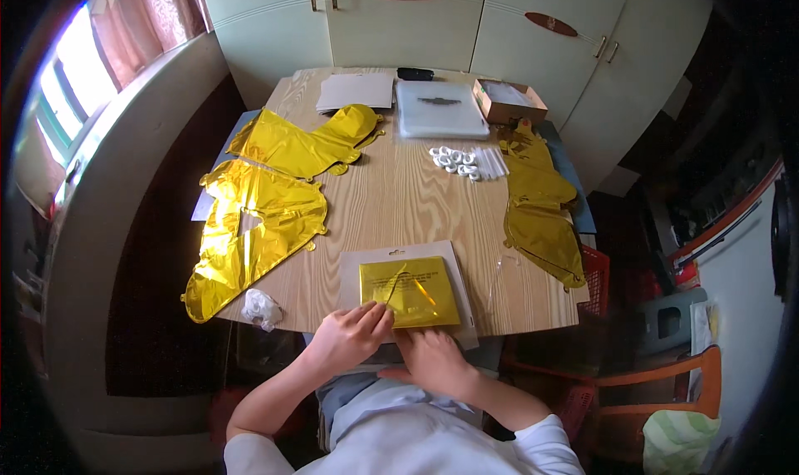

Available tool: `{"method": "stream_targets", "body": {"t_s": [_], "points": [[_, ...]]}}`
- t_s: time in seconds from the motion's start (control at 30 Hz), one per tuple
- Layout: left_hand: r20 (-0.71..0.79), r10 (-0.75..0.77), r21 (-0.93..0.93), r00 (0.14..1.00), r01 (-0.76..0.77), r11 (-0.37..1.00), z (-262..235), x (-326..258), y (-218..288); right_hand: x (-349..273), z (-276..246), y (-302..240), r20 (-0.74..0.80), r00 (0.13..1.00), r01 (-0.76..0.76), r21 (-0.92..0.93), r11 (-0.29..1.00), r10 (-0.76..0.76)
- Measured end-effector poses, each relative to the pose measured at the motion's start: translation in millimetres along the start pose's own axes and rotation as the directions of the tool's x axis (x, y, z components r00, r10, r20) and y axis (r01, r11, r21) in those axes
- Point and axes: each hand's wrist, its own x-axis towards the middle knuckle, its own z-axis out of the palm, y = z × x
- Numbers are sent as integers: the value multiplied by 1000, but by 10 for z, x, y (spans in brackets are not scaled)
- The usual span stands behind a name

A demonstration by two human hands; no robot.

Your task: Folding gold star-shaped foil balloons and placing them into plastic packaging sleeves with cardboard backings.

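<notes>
A folded gold foil packet [424, 288] lies on a grey-brown card [352, 284] with a hanging slot, at the table's near edge. My left hand [351, 336] is closed, its fingertips pinched together at the packet's lower left corner. From those fingertips a thin dark line slants up over the foil; I cannot tell whether it is a crease or a thin strip. My right hand [435, 360] rests at the packet's lower edge, fingers stretched out over the card, thumb pointing left. Its fingertips touch or lie just below the foil.
Flat gold foil balloons [270, 213] spread over the table's left side, and more gold foil [539, 196] drapes the right. White rings [454, 160], a clear-lidded box [441, 113], an open carton [509, 105] and grey cards [356, 91] stand farther back. Crumpled white tissue [262, 309] sits front left.
</notes>
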Motion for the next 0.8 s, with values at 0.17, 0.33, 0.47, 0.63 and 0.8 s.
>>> {"method": "stream_targets", "body": {"t_s": [0.17, 0.33, 0.47, 0.63, 0.8], "points": [[-47, 37, 55, 998, -35, 998, 53, -34, 5, 181, 44, 74, 234, 971, -86, 174, 981, 44], [-88, 21, 65, 996, -15, 998, 132, -79, -17, -24, 106, 62, 17, 1000, -2, 88, 996, 1], [-93, 13, 60, 996, -8, 998, 122, -91, -26, -212, 110, 146, -267, 949, 178, 23, 984, -166], [-105, 18, 45, 994, -13, 999, 192, -78, -28, -169, 113, 143, -77, 996, 37, 22, 999, -35], [-96, -9, 58, 995, 15, 998, 233, -106, -19, 7, 53, 160, 212, 975, -93, 120, 988, 66]]}}
